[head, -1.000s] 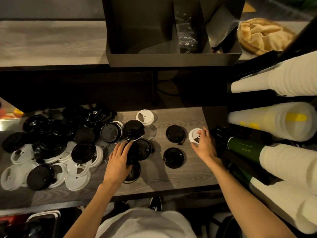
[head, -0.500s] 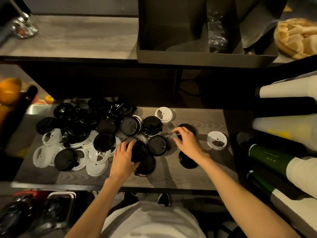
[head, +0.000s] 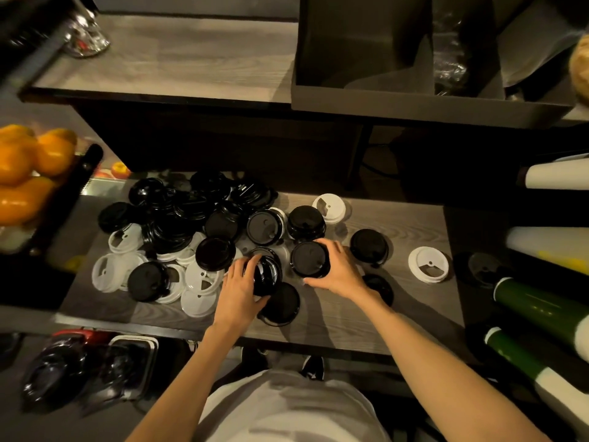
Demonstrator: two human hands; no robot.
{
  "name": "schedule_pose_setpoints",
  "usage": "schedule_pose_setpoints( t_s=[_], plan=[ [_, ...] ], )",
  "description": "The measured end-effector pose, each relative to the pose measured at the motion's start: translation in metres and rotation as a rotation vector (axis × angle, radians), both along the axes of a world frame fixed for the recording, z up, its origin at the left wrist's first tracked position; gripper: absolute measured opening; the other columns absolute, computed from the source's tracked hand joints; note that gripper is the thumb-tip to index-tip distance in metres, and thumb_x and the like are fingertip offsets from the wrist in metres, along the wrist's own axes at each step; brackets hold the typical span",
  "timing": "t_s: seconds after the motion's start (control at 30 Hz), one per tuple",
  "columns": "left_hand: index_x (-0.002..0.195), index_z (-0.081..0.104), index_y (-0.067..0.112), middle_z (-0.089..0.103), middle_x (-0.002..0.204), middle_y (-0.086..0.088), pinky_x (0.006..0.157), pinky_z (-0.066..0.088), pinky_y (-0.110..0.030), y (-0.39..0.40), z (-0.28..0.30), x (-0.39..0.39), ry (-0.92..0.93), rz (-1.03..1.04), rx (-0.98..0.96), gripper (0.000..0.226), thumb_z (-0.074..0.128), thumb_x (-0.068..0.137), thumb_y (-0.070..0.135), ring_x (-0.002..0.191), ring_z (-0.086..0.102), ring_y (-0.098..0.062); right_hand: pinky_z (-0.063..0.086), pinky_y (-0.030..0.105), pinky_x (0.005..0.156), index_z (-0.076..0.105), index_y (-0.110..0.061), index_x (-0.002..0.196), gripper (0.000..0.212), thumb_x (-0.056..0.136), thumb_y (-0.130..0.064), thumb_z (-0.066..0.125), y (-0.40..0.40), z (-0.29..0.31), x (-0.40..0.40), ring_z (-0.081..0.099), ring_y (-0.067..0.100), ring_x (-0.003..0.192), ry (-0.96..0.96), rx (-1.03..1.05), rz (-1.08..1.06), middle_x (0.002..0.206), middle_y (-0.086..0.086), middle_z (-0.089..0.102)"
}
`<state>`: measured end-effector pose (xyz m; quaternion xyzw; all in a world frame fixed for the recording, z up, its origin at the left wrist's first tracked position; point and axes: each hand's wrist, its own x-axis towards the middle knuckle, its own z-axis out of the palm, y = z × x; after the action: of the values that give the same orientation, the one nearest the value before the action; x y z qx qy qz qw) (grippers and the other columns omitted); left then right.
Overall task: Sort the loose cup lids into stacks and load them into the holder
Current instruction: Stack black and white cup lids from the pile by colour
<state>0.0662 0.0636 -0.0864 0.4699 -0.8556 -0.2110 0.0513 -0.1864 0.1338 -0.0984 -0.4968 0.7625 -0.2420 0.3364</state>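
Note:
A heap of black lids [head: 188, 215] and white lids [head: 118, 271] covers the left half of the low wooden shelf [head: 350, 317]. My left hand [head: 237, 290] grips a small stack of black lids [head: 266, 274] at the heap's right edge. My right hand [head: 339, 271] curls round a single black lid [head: 309, 258] beside it. Single black lids [head: 368, 245] and two white lids [head: 428, 264] lie apart to the right. The dark divided holder [head: 414, 106] stands on the upper counter at the back right.
Sleeves of stacked cups [head: 548, 306] lie on their sides at the right edge. Oranges [head: 28, 167] sit in a container at the far left. A glass object [head: 86, 36] stands on the upper counter. Dark bins [head: 89, 368] sit below the shelf.
My right hand left the white lid at the right, crossed left over a black lid and now grips one beside my left hand. The left hand stayed on its stack.

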Motion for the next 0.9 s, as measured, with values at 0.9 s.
schedule_pose_setpoints(
  t_s=[0.9],
  plan=[
    [0.143,0.057,0.025,0.056,0.145,-0.021,0.081,0.052,-0.042,-0.023,0.047,-0.041,1.272,0.715,1.565,0.047,0.039,0.104,0.044,0.124,0.059,-0.044,0.044,0.038,0.114,0.049,-0.033,0.148,0.096,0.066,-0.062,0.089,0.015,0.037,0.008,0.052,0.01,0.134,-0.51,0.072,-0.355,0.136,-0.015,0.055]
  ],
)
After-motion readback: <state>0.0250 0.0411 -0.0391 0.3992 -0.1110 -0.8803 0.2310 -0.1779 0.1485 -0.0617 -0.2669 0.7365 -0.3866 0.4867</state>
